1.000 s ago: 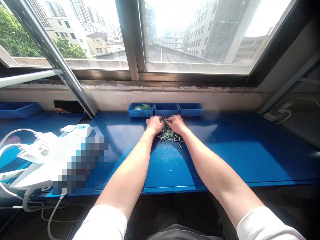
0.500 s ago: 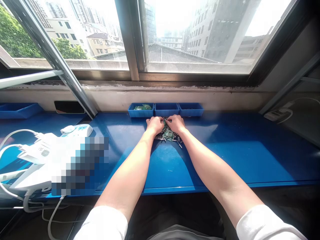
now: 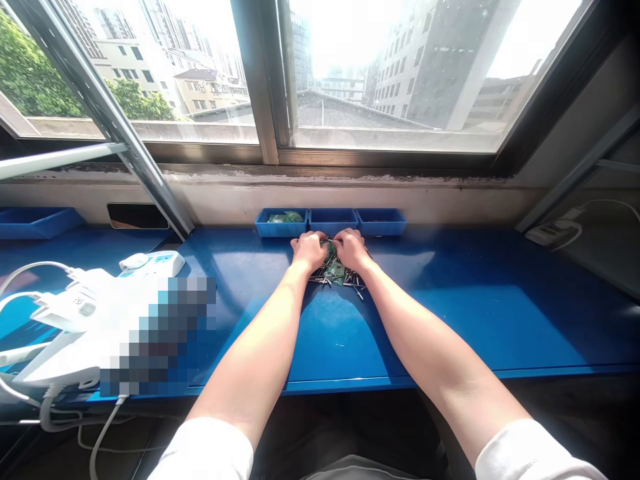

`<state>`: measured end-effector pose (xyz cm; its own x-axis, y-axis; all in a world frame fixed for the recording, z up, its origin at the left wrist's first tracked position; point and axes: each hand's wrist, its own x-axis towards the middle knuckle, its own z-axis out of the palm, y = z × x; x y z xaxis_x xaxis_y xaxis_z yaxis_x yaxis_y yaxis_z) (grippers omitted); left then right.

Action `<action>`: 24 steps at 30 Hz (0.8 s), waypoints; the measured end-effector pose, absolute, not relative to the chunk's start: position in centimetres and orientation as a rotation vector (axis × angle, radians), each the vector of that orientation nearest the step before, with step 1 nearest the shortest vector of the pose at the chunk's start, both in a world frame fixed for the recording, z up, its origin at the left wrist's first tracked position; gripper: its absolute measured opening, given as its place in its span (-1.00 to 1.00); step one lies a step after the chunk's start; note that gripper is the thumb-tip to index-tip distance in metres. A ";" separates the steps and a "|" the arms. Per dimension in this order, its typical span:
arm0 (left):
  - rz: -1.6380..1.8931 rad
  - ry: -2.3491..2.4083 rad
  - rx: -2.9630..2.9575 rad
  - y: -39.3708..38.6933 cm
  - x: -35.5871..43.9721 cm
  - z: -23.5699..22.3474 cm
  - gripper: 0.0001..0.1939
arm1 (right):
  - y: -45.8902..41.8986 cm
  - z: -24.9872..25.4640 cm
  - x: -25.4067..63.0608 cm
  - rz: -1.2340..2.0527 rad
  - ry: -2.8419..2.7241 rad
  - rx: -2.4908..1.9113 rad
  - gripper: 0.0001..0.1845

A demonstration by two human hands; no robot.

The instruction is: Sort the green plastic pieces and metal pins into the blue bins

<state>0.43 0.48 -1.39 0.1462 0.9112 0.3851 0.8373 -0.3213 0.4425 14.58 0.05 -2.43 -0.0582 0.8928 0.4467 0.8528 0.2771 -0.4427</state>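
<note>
We record a pile of thin metal pieces and green items [image 3: 335,273] at mid-bench, on the blue tabletop [image 3: 450,313], just in front of three small blue bins. The left hand [image 3: 310,251] is at the pile's left side and the right hand [image 3: 352,249] at its right, both with fingers curled inward; we cannot tell whether either grips a piece (the backs of the hands mask the fingertips and part of the pile). Directly beyond the hands, the bins stand side by side: we see green contents in the left bin [image 3: 281,231], while the middle bin [image 3: 333,230] and right bin [image 3: 381,230] show mostly their walls. At left we note a white power strip [image 3: 159,265] with plugs and cables, beside a pixelated patch that hides what lies there. Behind it a slanted metal post [image 3: 150,170] crosses our view of the window
</note>
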 end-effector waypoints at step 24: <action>1.178 1.412 2.258 0.2 0.7 -0.8 -0.65 | -0.7 -1.2 15.3 0.540 -1.568 -1.177 -0.71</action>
